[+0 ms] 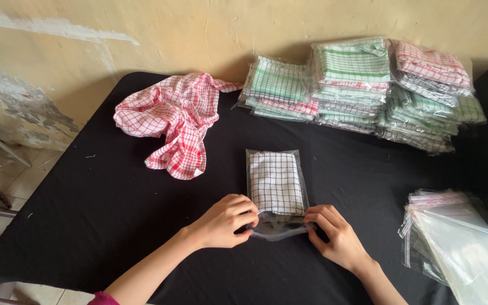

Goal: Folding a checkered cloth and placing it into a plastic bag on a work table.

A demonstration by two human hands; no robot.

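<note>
A clear plastic bag [275, 186] holding a folded black-and-white checked cloth lies flat in the middle of the black table [86, 197]. My left hand [224, 220] pinches the bag's near open end at its left corner. My right hand [334, 231] pinches the same end at its right corner. The bag's flap is folded between the two hands.
A loose red-and-white checked cloth [173, 121] lies crumpled at the back left. Stacks of bagged checked cloths [362, 90] in green, red and grey stand along the back right. A pile of empty clear bags [458, 243] lies at the right edge. A wall runs behind the table.
</note>
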